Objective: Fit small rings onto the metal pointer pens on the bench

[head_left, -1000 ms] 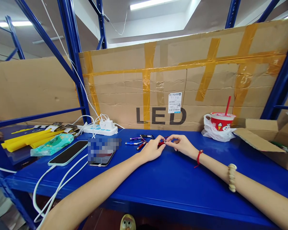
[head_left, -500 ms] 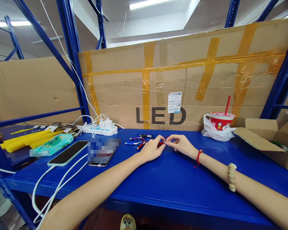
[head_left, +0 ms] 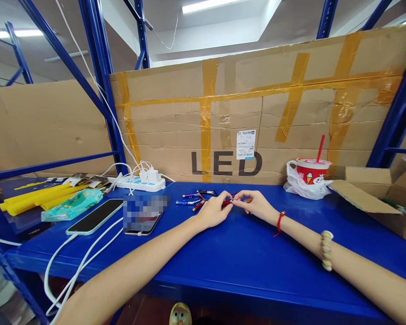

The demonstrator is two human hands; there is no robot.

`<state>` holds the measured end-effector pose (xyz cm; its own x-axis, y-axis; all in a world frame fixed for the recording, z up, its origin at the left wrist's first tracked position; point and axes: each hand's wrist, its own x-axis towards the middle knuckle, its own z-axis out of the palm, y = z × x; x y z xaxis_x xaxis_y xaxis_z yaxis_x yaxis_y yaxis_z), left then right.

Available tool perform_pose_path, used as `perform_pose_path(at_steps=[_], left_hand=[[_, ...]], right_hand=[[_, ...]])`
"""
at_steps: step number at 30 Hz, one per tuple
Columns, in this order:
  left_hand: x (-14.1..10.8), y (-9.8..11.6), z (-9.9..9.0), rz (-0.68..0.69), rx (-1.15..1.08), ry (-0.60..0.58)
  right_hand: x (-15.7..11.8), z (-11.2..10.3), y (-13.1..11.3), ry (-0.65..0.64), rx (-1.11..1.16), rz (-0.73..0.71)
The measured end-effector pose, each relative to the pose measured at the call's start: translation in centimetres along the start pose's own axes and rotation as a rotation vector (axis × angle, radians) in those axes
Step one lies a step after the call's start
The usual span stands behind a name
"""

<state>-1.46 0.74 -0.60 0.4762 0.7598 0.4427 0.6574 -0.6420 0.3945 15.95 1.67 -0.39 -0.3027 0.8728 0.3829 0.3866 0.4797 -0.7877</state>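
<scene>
My left hand [head_left: 215, 210] is closed around a slim red metal tube [head_left: 227, 202] that looks like a penlight. The thumb and forefinger of my right hand [head_left: 252, 201] pinch at its silver end, where the small part between the fingertips is too tiny to make out. Both hands are low over the blue shelf top [head_left: 257, 262]. Just left of my left hand lie several similar tubes: a purple one [head_left: 191, 195], a blue one [head_left: 186, 202], a black one [head_left: 206, 192] and another red one [head_left: 198, 206], partly hidden by the hand.
Two phones [head_left: 95, 217] [head_left: 144, 224] with white cables lie at left, before a white power strip [head_left: 142, 183]. Yellow rolls [head_left: 37, 197] and a teal packet [head_left: 72, 205] sit farther left. At right stand a red cup [head_left: 313, 171] with a straw and an open carton [head_left: 379, 198]. Cardboard [head_left: 176, 131] walls the back.
</scene>
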Motion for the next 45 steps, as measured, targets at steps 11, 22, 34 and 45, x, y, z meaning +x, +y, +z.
perform_pose_path(at_steps=[11,22,34,45], left_hand=[[0.2,-0.3,0.1,0.006,-0.014,-0.022],[0.2,-0.2,0.0,-0.014,0.041,-0.014],[0.2,-0.4,0.0,0.107,-0.093,-0.065],[-0.2,-0.1,-0.3,0.163,0.056,-0.054]], right_hand=[[0.0,0.0,-0.1,-0.014,-0.065,-0.008],[-0.2,-1.3,-1.0,0.055,-0.658,-0.421],[-0.2,-1.1,-1.0,0.098,-0.600,-0.400],[-0.4,0.1,-1.1,0.163,-0.381,-0.172]])
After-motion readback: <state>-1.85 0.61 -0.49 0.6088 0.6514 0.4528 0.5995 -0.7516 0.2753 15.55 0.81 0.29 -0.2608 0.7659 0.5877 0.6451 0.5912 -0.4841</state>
